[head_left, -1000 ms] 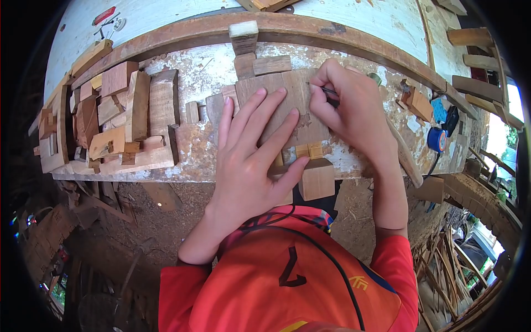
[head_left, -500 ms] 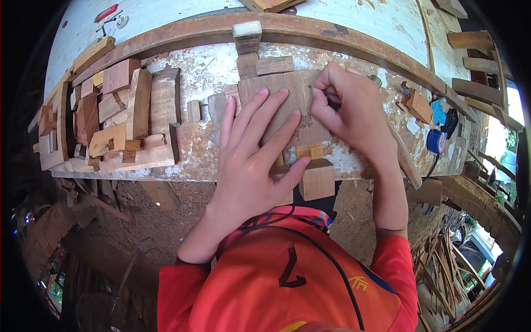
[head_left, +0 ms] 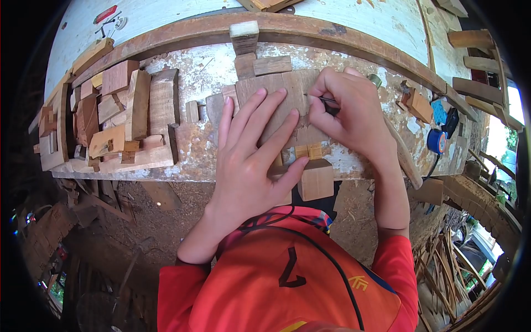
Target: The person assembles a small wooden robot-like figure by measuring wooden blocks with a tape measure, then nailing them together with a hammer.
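My left hand (head_left: 251, 157) lies with fingers spread flat on a brown wooden board (head_left: 293, 86) at the bench's near side. At the board's right part, my right hand (head_left: 351, 113) pinches a thin dark pencil-like tool (head_left: 328, 100). Its tip is on or just above the wood; contact is too small to tell. Below the board, a squared wooden block (head_left: 316, 183) juts over the bench edge, with small light wood pieces (head_left: 308, 150) behind it. A short wood strip (head_left: 272, 65) and an upright block (head_left: 244, 37) are beyond the board.
Many wood offcuts (head_left: 116, 77) are heaped on the left of the worn bench (head_left: 199, 61). A long wooden rail (head_left: 182, 34) crosses behind. To the right lie a wooden handle (head_left: 405, 157), a blue round container (head_left: 436, 141) and a wood block (head_left: 418, 106).
The tool and my right hand have shifted very slightly left over the board. My left hand stays flat in nearly the same place.
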The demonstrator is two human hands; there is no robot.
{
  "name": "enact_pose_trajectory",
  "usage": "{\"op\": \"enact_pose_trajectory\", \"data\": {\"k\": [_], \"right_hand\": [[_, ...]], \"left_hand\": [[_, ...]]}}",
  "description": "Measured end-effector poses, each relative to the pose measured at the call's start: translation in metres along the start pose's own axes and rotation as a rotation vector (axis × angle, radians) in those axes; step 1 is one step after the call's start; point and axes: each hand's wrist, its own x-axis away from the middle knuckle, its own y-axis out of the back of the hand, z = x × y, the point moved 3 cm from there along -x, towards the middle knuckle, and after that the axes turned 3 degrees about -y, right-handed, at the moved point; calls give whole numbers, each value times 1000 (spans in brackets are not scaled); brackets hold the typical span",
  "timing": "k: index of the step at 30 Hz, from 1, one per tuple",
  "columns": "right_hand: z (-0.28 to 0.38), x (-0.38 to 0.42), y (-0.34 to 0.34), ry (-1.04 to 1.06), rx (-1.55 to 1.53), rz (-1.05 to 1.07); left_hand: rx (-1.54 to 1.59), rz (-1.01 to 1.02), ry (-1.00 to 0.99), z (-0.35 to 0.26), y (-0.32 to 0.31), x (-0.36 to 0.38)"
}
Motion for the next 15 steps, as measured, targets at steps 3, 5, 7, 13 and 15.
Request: {"op": "enact_pose_trajectory", "data": {"k": [3,5,7,13,15], "right_hand": [[1,0,1,-21,-19,6],[-1,1,0,-71,-75,-34],[-2,0,0,-115,-100,-59],[-1,-6,-7,-128,-15,-63],[0,-7,-8,-112,6,-63]], "left_hand": [[0,0,1,0,0,0],[-3,1,-2,0,0,0],[-4,4,-3,0,-1,1],[-2,3,1,0,-1,1],[-8,2,0,0,-1,1]]}}
